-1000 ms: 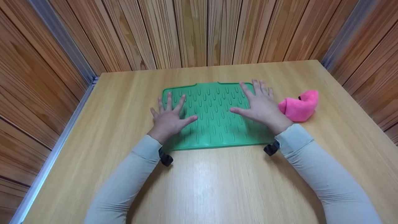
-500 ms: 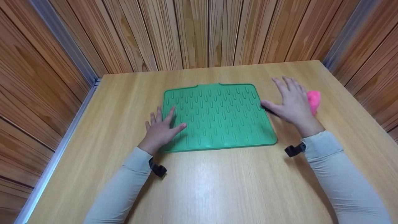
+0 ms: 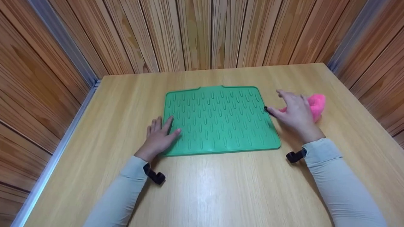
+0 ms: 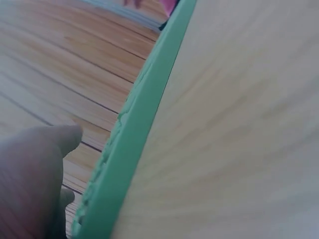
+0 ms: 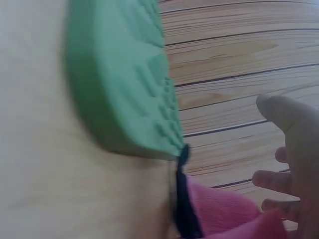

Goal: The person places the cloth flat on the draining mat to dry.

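A green rubbery mat (image 3: 217, 123), with rows of raised oblong bumps and a notched far edge, lies flat on the table. My left hand (image 3: 157, 137) is at its near left side, fingers extended, fingertips and thumb over the edge. My right hand (image 3: 296, 115) is just beyond the mat's right edge, over a soft pink cloth item (image 3: 317, 105), and partly hides it. A black strip (image 5: 185, 204) runs from the pink cloth to the mat's edge. In the right wrist view, the thumb and fingers (image 5: 273, 181) are spread apart above the cloth.
The light wooden table (image 3: 214, 189) extends on every side of the mat. Wood-plank walls (image 3: 195, 34) stand behind and at both sides, with metal corner posts (image 3: 68, 39). Each wrist wears a small black camera (image 3: 154, 175).
Both hands have left the mat's upper area. My left hand has slid down and outward to its left side; my right hand has moved right, then lowered toward the pink cloth.
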`<action>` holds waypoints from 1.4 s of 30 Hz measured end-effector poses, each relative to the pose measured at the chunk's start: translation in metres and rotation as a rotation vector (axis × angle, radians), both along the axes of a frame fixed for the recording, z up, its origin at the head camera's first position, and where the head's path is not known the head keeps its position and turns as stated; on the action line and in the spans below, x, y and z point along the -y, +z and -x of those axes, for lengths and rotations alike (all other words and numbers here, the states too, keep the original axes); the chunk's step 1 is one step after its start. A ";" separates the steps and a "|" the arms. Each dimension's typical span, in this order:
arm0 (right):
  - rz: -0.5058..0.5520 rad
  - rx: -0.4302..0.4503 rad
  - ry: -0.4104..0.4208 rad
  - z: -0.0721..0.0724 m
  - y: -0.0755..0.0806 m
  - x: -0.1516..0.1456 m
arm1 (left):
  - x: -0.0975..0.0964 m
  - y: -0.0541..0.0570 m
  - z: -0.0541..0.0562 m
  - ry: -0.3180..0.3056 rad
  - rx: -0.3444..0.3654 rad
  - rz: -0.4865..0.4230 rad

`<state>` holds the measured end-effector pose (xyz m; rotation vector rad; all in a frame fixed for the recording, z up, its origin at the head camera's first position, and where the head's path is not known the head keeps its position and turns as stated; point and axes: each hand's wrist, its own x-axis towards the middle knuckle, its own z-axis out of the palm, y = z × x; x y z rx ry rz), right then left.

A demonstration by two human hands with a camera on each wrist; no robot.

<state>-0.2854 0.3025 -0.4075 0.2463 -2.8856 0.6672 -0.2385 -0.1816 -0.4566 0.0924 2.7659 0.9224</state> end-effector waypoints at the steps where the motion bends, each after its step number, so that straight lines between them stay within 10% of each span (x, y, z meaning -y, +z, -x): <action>1: -0.007 0.005 0.003 0.000 -0.003 0.001 | 0.000 -0.001 -0.001 0.000 -0.010 0.001; 20: -0.307 0.077 0.074 0.010 -0.019 -0.004 | 0.003 -0.009 -0.003 0.014 -0.104 0.040; 42: 0.127 -0.052 -0.197 -0.013 0.038 -0.042 | -0.001 -0.011 -0.002 0.009 -0.116 0.058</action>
